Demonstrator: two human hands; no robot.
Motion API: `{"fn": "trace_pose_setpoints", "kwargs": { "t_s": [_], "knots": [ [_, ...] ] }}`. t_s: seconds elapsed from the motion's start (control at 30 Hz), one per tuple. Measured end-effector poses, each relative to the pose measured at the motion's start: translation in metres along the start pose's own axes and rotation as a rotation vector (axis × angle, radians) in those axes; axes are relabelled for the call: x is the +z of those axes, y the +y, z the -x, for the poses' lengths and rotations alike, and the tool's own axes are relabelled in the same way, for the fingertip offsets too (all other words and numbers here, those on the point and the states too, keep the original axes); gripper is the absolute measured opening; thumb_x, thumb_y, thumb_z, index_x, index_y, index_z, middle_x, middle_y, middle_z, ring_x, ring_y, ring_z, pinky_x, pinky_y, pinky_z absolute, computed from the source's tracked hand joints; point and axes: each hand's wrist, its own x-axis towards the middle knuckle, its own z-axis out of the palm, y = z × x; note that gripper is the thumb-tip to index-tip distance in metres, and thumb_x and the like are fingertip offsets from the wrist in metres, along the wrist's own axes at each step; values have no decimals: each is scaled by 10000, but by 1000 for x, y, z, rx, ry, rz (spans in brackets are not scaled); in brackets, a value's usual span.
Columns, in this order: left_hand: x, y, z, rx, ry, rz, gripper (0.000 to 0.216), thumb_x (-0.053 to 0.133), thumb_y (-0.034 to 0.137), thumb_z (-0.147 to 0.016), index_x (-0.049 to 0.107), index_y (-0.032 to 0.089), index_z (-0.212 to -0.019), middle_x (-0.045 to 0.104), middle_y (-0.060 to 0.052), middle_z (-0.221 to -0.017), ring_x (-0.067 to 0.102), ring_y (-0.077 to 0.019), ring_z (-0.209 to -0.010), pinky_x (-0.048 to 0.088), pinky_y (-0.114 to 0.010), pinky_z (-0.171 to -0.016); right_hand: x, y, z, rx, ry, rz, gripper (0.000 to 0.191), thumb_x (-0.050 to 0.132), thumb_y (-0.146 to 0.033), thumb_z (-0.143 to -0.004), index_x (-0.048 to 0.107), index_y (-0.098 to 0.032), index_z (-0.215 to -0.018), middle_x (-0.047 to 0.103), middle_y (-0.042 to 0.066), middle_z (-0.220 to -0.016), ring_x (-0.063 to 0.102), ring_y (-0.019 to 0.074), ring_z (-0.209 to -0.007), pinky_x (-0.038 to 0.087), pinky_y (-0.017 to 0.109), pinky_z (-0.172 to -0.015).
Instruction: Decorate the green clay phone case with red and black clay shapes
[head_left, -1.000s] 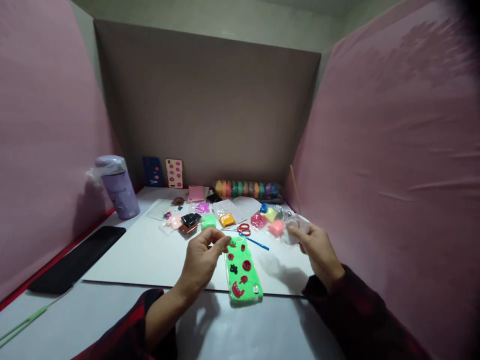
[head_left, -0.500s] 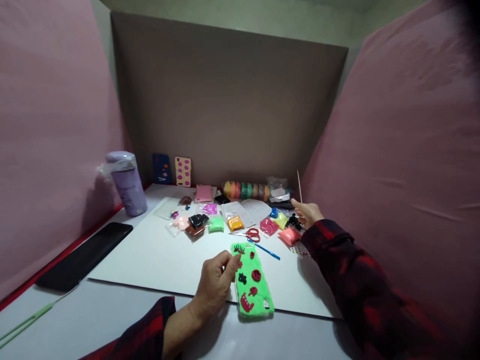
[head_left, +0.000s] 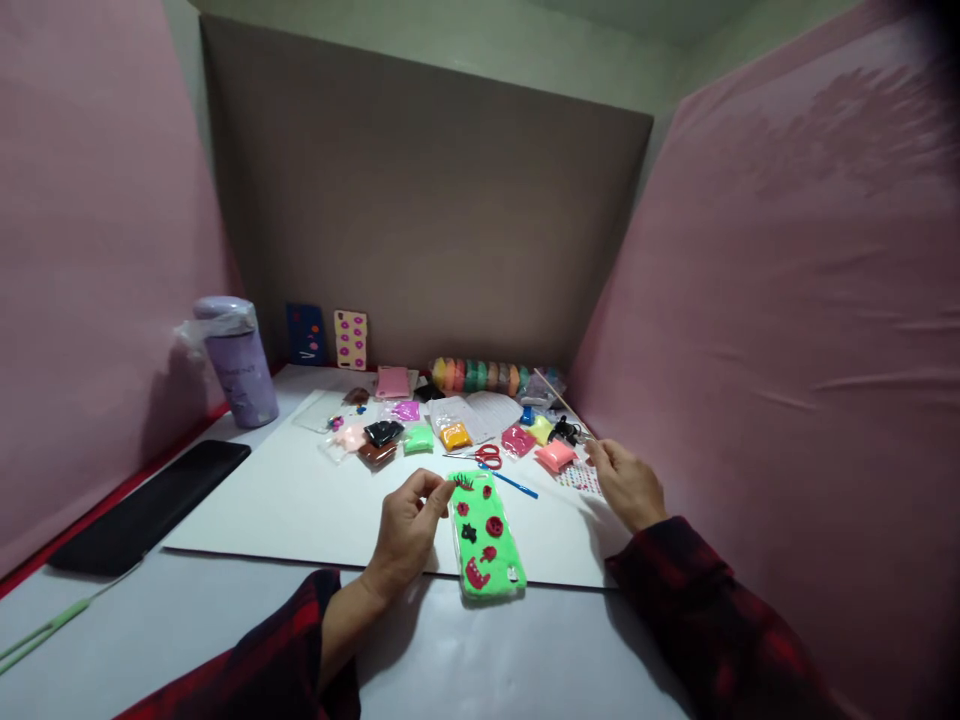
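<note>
A phone case (head_left: 508,551) covered in bright green clay lies across the near edge of the white board. Dark red shapes, a black star-like piece and black lash-like strokes decorate it. My left hand (head_left: 409,530) is beside it, thumb and curled fingers pinching its upper left edge. In my right hand (head_left: 628,484) is a thin wooden stick (head_left: 559,396), gripped near its lower end and slanting up to the left. Close to that hand lie a sheet of small coloured gems (head_left: 579,477) and a coral clay packet (head_left: 556,456).
Red-handled scissors (head_left: 489,457) and a blue pen-like tool (head_left: 514,484) lie beyond the case. Several clay packets surround an open notebook (head_left: 491,414). A purple tumbler (head_left: 244,375) and a black pouch (head_left: 154,505) stand left. Two decorated cases (head_left: 351,340) lean on the back wall.
My right hand has come down and nearer with the stick, which has swung from nearly upright to a leftward slant. My left thumb has shifted towards the case's edge. The view has turned slightly right.
</note>
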Motion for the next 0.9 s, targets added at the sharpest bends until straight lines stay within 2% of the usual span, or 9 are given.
{"fn": "trace_pose_setpoints", "kwargs": {
  "t_s": [0.13,0.27,0.5,0.63,0.77,0.9],
  "knots": [
    [-2,-1,0,9,-8,-9,360,560,448,-866,498,174,-640,475,47,-572,401,-99,-523,326,-216,-517,0,0,-18,41,11,170,338,365,-333,-940,690,-249,-977,718,69,-971,618,176,-775,306,251,-581],
    [-2,-3,0,3,-17,-18,369,567,463,-863,497,174,-645,460,48,-581,386,-99,-529,316,-213,-508,-4,-1,-34,31,33,317,320,404,-312,-926,674,-271,-1093,694,87,-1096,628,200,-900,351,272,-631],
    [-2,-4,-1,1,-25,-31,366,562,464,-867,497,176,-650,456,47,-583,383,-102,-529,319,-216,-508,-8,-4,-34,-78,-16,523,327,460,-169,-837,717,-284,-1004,722,80,-980,654,249,-915,406,299,-643],
    [-1,-3,-2,8,-24,-40,370,560,462,-870,501,175,-644,466,45,-581,390,-103,-530,325,-218,-514,-6,-13,-30,-143,-22,602,341,484,-98,-795,716,-249,-994,723,90,-952,657,252,-917,432,293,-647],
    [-1,-3,-2,5,-14,-37,373,564,461,-868,493,177,-638,460,47,-576,396,-103,-528,329,-219,-518,-1,-23,-30,-186,-12,658,278,492,-75,-832,697,-185,-984,705,102,-952,643,248,-943,469,305,-675],
    [-1,-5,-2,9,-19,-35,363,566,454,-869,501,178,-644,476,45,-566,418,-107,-530,334,-222,-523,6,-32,-35,-214,-30,700,146,533,-191,-912,650,-139,-985,669,63,-959,627,204,-932,513,345,-740]
  ]
}}
